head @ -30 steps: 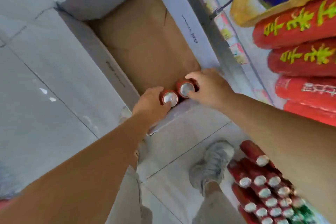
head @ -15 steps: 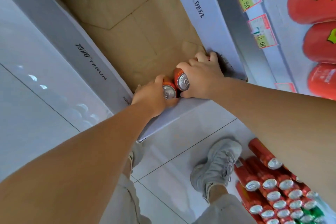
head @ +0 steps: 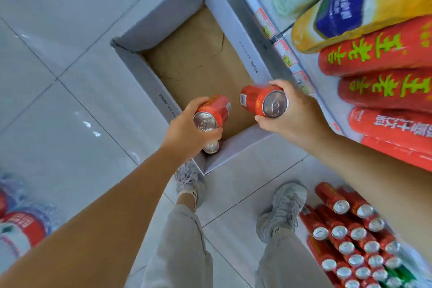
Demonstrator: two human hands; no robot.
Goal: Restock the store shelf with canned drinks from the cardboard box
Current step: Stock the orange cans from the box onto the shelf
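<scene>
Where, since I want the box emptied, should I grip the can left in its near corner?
Take the can by its upper rim from above, coming in from the middle of the box: it stands upright, lid up, tight in the near corner.

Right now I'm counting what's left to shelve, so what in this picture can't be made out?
All in the head view:
1. Lower can: only its top shows under the left hand, which grips the upper can. The hand hides whether it also holds the lower can or the can stands in the cardboard box.
2. Shelved cans: cut off by the right forearm and the frame edge, so no full count.
3. Price tags: blurred, unreadable.
</scene>
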